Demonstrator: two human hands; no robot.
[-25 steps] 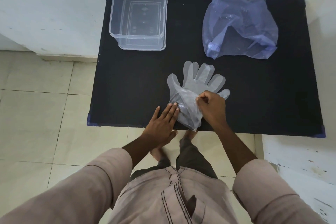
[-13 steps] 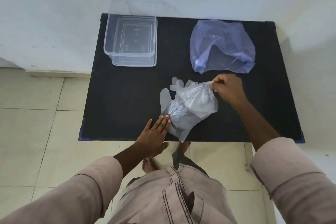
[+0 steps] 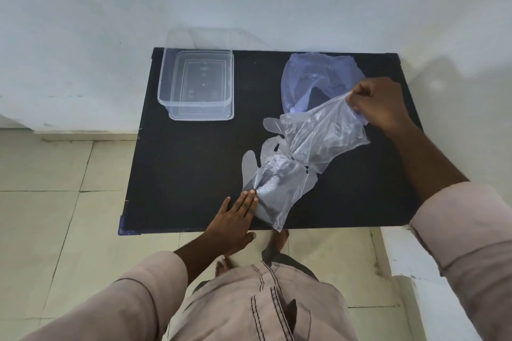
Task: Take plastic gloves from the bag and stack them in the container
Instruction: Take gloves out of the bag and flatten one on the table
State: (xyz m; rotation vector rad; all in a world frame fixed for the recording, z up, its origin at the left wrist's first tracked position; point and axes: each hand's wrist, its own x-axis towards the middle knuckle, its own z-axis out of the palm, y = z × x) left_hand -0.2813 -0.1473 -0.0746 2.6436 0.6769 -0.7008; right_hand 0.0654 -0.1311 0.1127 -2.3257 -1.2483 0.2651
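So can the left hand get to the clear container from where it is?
Probably yes: bare black table lies between the left hand and the container, but that hand is pinning the gloves.

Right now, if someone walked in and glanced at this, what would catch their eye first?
Most likely the clear plastic glove stretched up off the black table, pinched at its top edge by the right hand. The left hand presses flat on the gloves lying near the front edge. Behind sit a clear container at back left, which looks empty, and a crumpled bluish bag at back right.
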